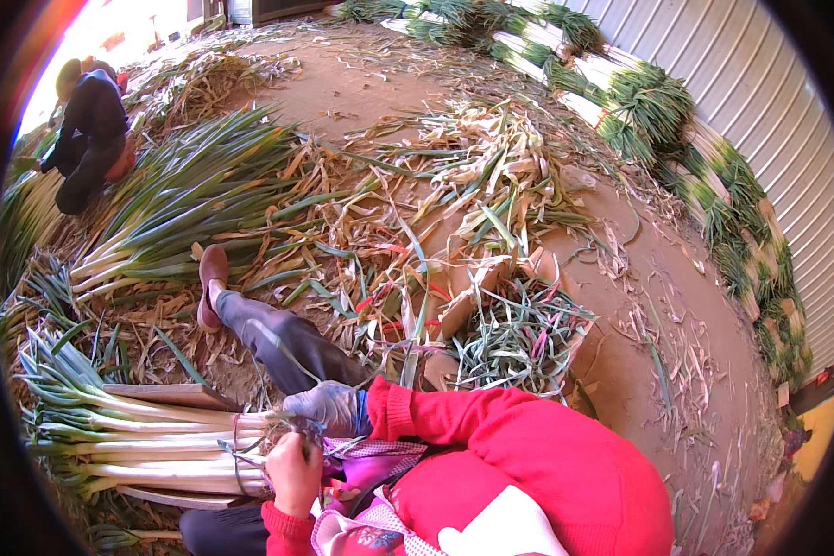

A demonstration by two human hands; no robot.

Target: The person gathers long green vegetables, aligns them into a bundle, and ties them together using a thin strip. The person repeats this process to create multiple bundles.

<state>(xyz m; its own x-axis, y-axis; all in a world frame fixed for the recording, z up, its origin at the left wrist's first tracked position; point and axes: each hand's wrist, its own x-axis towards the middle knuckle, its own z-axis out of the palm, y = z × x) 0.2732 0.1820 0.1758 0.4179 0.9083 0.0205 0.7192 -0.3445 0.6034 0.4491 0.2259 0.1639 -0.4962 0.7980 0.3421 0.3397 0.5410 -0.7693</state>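
Observation:
In front of me a bundle of long green onions (167,445) lies with its white stalks and root ends towards me. A thin binding strip (235,455) runs around the stalks near the roots. My left hand (294,467) is bare, its fingers pinched on the strip's end beside the roots. Just beyond it, my right hand (328,409), in a grey-blue glove, is curled over strands at the root ends; its fingertips are partly hidden. Wooden boards (170,395) flank the bundle on both sides.
Loose green onions (194,201) lie beyond my outstretched leg (285,347). A box of leaf strips (521,340) stands at my right, near a heap of dry leaves (493,160). Tied bundles (639,104) line the corrugated wall (730,76). A person (90,139) bends over at upper left.

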